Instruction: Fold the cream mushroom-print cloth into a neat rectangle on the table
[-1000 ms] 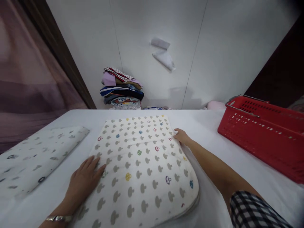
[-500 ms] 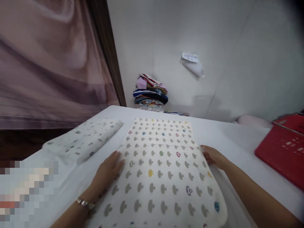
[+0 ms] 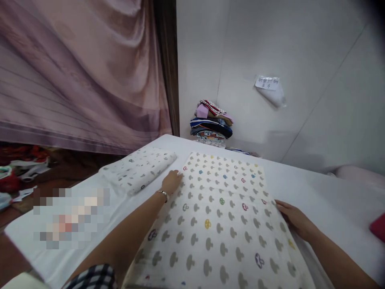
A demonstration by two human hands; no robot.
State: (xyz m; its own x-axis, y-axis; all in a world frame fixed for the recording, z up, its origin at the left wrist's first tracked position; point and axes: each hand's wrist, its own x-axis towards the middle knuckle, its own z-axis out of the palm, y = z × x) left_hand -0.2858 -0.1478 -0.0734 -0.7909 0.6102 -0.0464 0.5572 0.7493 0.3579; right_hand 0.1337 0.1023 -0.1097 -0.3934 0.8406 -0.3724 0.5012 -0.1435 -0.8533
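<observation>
A cream cloth with a mushroom print (image 3: pixel 222 216) lies spread on the white table, its near end running out of view at the bottom. My left hand (image 3: pixel 172 182), with a bracelet at the wrist, rests at the cloth's left edge; its fingers look bent, and whether they grip the edge is unclear. At the right edge, my right hand (image 3: pixel 296 218) touches the cloth with the thumb side on top, its other fingertips hidden. A folded white cloth with small grey marks (image 3: pixel 141 168) lies left of my left hand.
Behind the white table (image 3: pixel 319 188) stands a pile of folded fabrics (image 3: pixel 211 124) against the wall. A pink curtain (image 3: pixel 90 72) hangs at left. A red object (image 3: pixel 378 228) sits at the right edge. A blurred item (image 3: pixel 73 218) lies at left.
The view has turned left, shifting things rightward in the picture. My left hand has moved forward along the cloth's left edge. My right hand stays at the right edge.
</observation>
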